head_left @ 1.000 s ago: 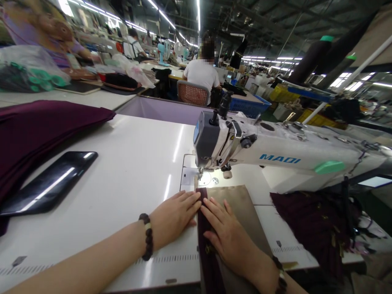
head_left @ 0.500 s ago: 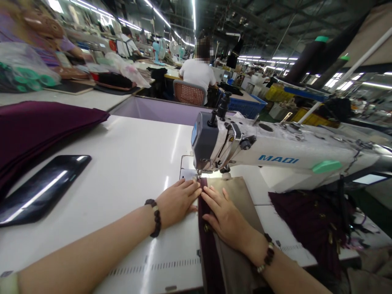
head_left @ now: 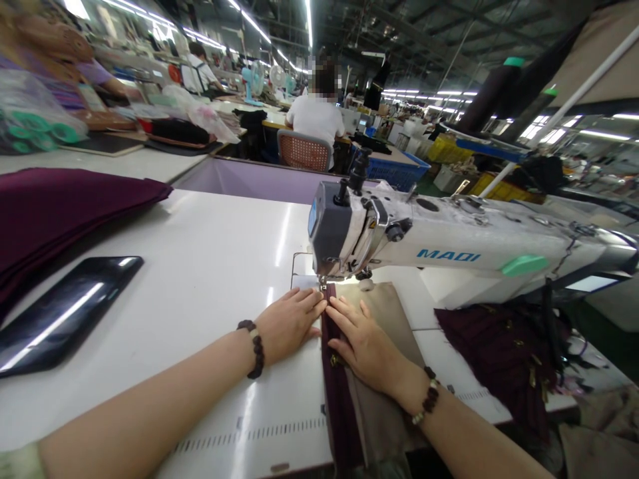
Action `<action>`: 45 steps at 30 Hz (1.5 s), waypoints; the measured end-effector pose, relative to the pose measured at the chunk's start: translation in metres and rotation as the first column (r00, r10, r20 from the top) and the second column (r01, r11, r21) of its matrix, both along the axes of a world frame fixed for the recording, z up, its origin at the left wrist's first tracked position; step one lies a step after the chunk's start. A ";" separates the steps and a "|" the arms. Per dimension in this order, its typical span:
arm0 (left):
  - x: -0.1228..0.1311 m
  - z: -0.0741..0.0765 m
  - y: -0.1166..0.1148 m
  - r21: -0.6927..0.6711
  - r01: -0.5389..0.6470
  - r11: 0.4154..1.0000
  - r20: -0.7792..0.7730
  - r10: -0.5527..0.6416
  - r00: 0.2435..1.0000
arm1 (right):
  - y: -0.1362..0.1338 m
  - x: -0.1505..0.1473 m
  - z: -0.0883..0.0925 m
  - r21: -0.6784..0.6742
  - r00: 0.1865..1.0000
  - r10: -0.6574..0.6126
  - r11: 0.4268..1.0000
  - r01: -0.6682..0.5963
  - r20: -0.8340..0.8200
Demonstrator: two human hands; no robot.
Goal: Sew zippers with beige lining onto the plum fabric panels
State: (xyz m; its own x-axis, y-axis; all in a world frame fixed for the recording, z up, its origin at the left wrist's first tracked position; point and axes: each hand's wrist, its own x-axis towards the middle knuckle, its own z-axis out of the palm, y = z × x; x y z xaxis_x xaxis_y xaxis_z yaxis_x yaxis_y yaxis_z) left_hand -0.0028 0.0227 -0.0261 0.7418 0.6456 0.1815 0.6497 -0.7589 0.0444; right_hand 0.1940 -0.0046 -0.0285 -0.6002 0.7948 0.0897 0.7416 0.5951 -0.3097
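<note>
Head view: a clear, crinkled plastic bag (head_left: 44,100) holds green tubes (head_left: 30,126); before the white metal sewing machine (head_left: 399,243), a long maroon fabric strip (head_left: 344,416) edges a smooth beige cloth panel (head_left: 384,422); left hand (head_left: 289,326), fingers nearly together, touches the strip; right hand (head_left: 369,346), fingers slightly spread, lies flat across both.

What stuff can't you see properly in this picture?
All in the head view:
Beige cloth: part hidden under the right grip.
Maroon strip: near end cut off by the bottom edge.
Sewing machine: needle tip too small.
Glossy black object: left end cut off by the left edge.
</note>
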 end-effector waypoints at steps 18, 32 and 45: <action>0.009 0.002 -0.039 -0.007 -0.048 0.999 -0.039 0.047 0.998 | -0.001 0.000 0.003 0.016 1.000 -0.017 1.000 0.017 0.001; 0.016 0.015 -0.091 0.015 0.028 1.000 0.094 -0.029 0.995 | 0.000 0.001 0.009 -0.018 1.000 -0.012 1.000 0.013 0.014; 0.033 0.010 -0.129 0.189 0.138 0.972 0.381 -0.202 0.902 | 0.001 0.001 0.010 0.058 1.000 -0.003 0.998 0.004 -0.008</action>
State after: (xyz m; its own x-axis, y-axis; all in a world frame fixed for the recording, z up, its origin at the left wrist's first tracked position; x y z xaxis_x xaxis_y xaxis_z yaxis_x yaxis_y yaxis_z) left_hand 0.0306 -0.1060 -0.0160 0.6840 0.4561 0.5693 0.4630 -0.8745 0.1442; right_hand 0.1951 -0.0034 -0.0190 -0.5965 0.7903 0.1402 0.7415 0.6095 -0.2805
